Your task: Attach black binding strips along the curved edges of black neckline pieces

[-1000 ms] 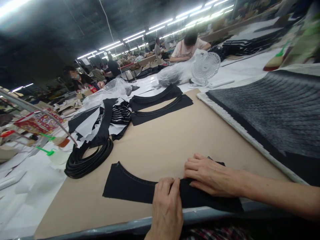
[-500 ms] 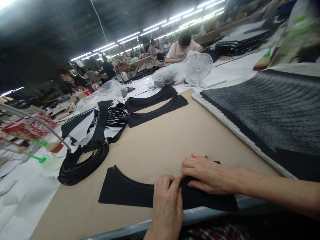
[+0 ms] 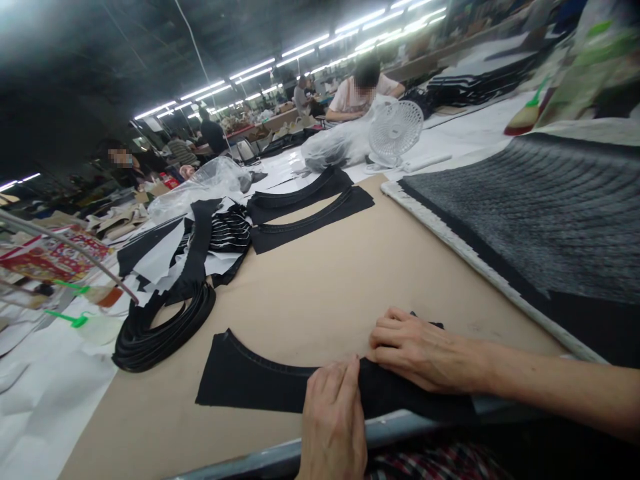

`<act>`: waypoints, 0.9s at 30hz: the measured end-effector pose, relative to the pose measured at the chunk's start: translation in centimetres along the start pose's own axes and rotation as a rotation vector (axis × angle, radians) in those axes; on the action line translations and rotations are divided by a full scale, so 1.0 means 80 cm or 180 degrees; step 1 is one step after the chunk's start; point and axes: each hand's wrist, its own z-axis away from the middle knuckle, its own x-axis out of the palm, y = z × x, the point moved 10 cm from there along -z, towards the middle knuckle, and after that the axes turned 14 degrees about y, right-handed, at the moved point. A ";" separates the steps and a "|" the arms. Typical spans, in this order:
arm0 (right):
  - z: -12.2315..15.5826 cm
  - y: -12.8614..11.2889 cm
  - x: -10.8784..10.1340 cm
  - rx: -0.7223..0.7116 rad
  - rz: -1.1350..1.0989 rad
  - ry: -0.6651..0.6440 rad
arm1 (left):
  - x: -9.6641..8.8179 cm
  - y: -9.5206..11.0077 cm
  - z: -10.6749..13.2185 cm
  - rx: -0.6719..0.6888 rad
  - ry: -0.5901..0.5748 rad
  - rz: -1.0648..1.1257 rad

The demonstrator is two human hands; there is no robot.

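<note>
A curved piece of black fabric (image 3: 245, 377) lies flat on the tan table top (image 3: 320, 293) at the near edge. My left hand (image 3: 334, 417) rests on its middle with the fingers laid together, flat on the cloth. My right hand (image 3: 423, 350) lies palm down on the right part of the same piece, fingers extended and pressing it to the table.
A coil of black strips (image 3: 160, 330) lies to the left. Two more curved black pieces (image 3: 305, 210) sit farther back, near striped cloth (image 3: 227, 230). A thick grey fabric stack (image 3: 545, 207) fills the right. A small white fan (image 3: 395, 130), plastic bags and seated people are beyond.
My left hand has slid slightly back toward the table edge on the black piece. My right hand has stayed on the cloth. The view has shifted a little.
</note>
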 end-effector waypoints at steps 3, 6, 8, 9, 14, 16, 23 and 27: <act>-0.002 0.002 -0.001 0.0089 -0.0041 -0.0034 | 0.001 -0.017 -0.001 -0.0436 -0.0062 0.0193; -0.005 0.001 -0.006 0.0109 -0.0016 -0.0001 | -0.001 -0.024 -0.001 -0.0597 0.0086 0.0235; -0.007 -0.001 -0.009 0.0108 -0.0005 0.0035 | -0.003 -0.021 0.001 -0.0505 0.0211 0.0169; -0.008 -0.002 -0.010 0.0109 -0.0003 0.0044 | -0.003 -0.018 0.003 -0.0450 0.0238 0.0133; -0.014 -0.008 -0.009 0.0106 -0.0004 -0.0005 | 0.001 -0.016 0.013 -0.0439 0.0188 0.0088; -0.018 -0.010 -0.006 0.0107 0.0001 -0.0071 | 0.000 -0.016 0.012 -0.0420 0.0216 0.0090; -0.015 0.005 -0.007 0.0287 0.0055 -0.0320 | -0.001 -0.013 0.010 -0.0328 0.0145 0.0017; -0.006 0.021 -0.020 0.0525 -0.0133 -0.0279 | 0.000 -0.007 -0.004 -0.0341 0.0220 0.0083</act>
